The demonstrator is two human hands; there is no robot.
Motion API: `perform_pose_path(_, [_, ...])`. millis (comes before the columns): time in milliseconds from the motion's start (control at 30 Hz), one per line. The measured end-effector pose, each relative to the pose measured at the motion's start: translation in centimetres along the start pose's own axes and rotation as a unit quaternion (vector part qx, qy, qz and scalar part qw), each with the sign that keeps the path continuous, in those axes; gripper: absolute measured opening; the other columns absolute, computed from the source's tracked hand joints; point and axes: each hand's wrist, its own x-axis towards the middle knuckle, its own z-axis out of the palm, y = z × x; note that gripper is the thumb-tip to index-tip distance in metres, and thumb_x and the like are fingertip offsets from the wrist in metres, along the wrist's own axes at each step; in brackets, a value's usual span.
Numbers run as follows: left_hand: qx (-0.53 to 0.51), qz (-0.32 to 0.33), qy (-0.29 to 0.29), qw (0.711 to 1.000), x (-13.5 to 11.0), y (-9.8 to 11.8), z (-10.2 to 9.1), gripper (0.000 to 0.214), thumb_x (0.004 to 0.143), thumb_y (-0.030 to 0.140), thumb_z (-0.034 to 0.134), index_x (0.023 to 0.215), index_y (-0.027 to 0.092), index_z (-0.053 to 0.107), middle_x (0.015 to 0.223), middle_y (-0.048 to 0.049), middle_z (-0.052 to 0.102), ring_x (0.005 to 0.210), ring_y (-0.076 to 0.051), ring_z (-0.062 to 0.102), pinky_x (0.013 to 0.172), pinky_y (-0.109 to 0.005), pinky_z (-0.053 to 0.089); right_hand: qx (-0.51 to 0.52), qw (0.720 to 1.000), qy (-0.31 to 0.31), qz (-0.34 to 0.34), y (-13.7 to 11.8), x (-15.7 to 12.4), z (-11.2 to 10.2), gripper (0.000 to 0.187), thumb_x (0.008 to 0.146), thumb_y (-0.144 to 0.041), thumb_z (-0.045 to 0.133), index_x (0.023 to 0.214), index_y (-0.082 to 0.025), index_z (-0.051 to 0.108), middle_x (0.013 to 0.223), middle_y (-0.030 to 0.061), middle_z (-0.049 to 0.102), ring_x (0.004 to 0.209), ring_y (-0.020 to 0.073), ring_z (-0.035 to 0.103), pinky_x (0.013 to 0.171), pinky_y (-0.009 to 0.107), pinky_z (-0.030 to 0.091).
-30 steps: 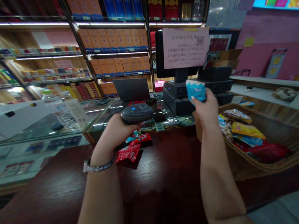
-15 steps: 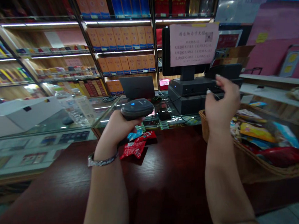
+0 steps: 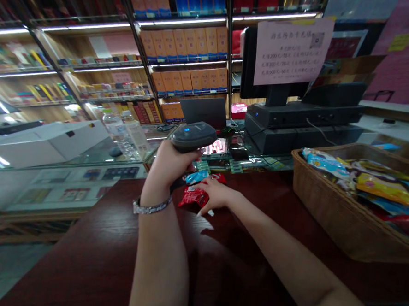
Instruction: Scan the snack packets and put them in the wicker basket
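Note:
My left hand (image 3: 169, 167) is wrapped round the handle of a dark barcode scanner (image 3: 194, 137). The scanner's head, with a small blue light, points away to the right. My right hand (image 3: 217, 194) reaches across the dark wooden counter (image 3: 240, 247) with thumb and fingers apart. It is over a red snack packet (image 3: 193, 196), fingertips at the packet's right side; whether they touch it I cannot tell. Behind this packet lies a blue packet (image 3: 196, 177), partly covered by my left hand, and more red wrapping shows beyond my right fingers.
On the right stands a wicker basket (image 3: 318, 220) filled with snack packets. A monitor with a paper sign (image 3: 292, 52) rises at the back. Plastic bottles (image 3: 119, 131) and a white box (image 3: 49, 143) stand on the glass case to the left. Behind are shelves of boxes (image 3: 186, 45).
My right hand has come down and left from the air near the basket to the red packet. My left hand keeps the scanner. The view has turned left.

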Motion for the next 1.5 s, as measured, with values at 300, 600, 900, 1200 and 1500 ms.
perform_pose_path(300, [0.001,0.015,0.007,1.0,0.0,-0.3,-0.3,0.022,0.071,0.034,0.07,0.081,0.014,0.07,0.068,-0.0075,0.071,0.046,-0.016,0.061,0.044,-0.025,0.048,-0.056,0.99,0.016,0.132,-0.5,0.9,2.1,0.08,0.063,-0.052,0.086,0.129,-0.014,0.06,0.131,0.0215,0.062,0.121,0.038,0.059,0.096,0.046,0.051])
perform_pose_path(600, [-0.029,0.012,0.023,0.999,0.0,0.2,0.0,0.029,0.066,0.035,0.076,0.084,0.013,0.072,0.064,-0.0057,0.07,0.043,-0.016,0.059,0.041,-0.025,0.046,0.007,0.987,-0.085,0.138,0.8,0.5,-1.2,0.052,0.051,-0.037,0.092,0.097,-0.019,0.075,0.101,0.0062,0.075,0.092,0.026,0.07,0.076,0.029,0.052])
perform_pose_path(900, [-0.025,0.018,0.006,0.999,0.1,0.7,0.0,0.026,0.065,0.033,0.079,0.08,0.013,0.071,0.062,-0.0037,0.067,0.043,-0.016,0.058,0.042,-0.025,0.047,0.183,0.938,0.254,0.146,4.5,-3.5,-9.5,0.047,0.062,-0.029,0.087,0.105,-0.015,0.072,0.094,0.0054,0.075,0.081,0.0185,0.068,0.073,0.027,0.05])
perform_pose_path(1200, [0.028,0.059,-0.076,0.995,-0.5,1.4,1.1,0.027,0.071,0.037,0.078,0.086,0.014,0.076,0.055,0.0,0.064,0.048,-0.015,0.057,0.052,-0.027,0.052,0.207,0.898,0.367,0.125,4.2,-7.5,-13.2,0.026,0.078,-0.032,0.076,0.098,-0.015,0.076,0.088,0.007,0.077,0.078,0.0196,0.07,0.072,0.03,0.053])
perform_pose_path(1500, [0.054,0.098,-0.069,0.991,-0.3,1.4,1.8,0.032,0.072,0.036,0.078,0.095,0.014,0.078,0.067,-0.0039,0.072,0.07,-0.023,0.069,0.066,-0.032,0.058,0.194,0.9,0.37,0.123,3.8,-7.4,-13.1,0.023,0.077,-0.029,0.076,0.095,-0.015,0.076,0.086,0.0081,0.076,0.076,0.02,0.07,0.07,0.03,0.052])
